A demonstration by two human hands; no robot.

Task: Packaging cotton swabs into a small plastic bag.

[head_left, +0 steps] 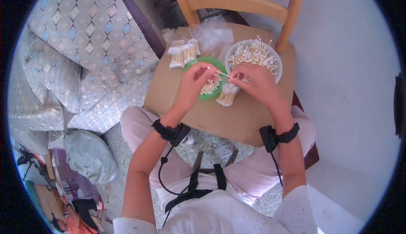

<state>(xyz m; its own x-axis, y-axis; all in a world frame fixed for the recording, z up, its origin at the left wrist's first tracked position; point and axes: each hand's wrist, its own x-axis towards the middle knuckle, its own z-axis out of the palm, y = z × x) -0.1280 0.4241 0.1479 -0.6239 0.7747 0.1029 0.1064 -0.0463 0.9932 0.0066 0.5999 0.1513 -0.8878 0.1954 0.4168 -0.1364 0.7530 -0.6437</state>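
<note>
Swab (223, 73) is being pinched between fingertips of the left hand (198, 78) and right hand (252, 80), above the green bowl's (210, 59) right edge. Honestly, it could be getting bent if it's being tugged unevenly, and the bundle (228, 95) just below could be getting knocked by a low wrist.

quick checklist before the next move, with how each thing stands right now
1. Cotton swab gripped: ok, it spans the fingertips of the left hand and right hand.
2. Only one swab pinched: cannot tell, the fingers hide too much.
3. Green bowl upright: ok, on the chair seat with swabs inside.
4. White bowl upright: ok, heaped with loose swabs.
5. Near swab bundle tied: cannot tell.
6. Clear plastic bags away from both hands: ok, behind the bowls.
</note>
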